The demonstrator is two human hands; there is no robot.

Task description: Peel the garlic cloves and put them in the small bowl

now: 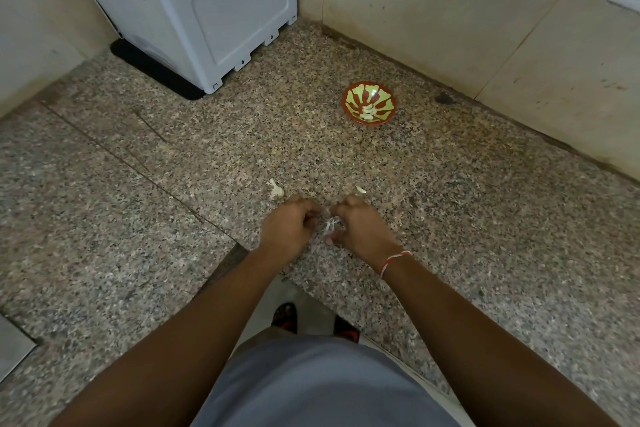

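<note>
While both hands work mid-frame, left hand [289, 222] and right hand [360, 229] pinch a garlic clove [330, 224] | small bowl [369, 107] upper right on counter [138, 218], holding peeled cloves [367, 112]

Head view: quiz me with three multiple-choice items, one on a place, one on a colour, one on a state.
1. Where does the small bowl stand?
A. on the granite counter near the wall
B. on the white appliance
C. in the left hand

2. What colours is the bowl's inside?
A. blue and white
B. green and red-brown
C. plain black

3. What are both hands doing?
A. resting flat
B. pinching a garlic clove with loose skin
C. lifting the bowl

Answers: 1 A, it sits on speckled stone by the wall. 2 B, green patches on red-brown. 3 B, left hand and right hand curl round it.
</note>
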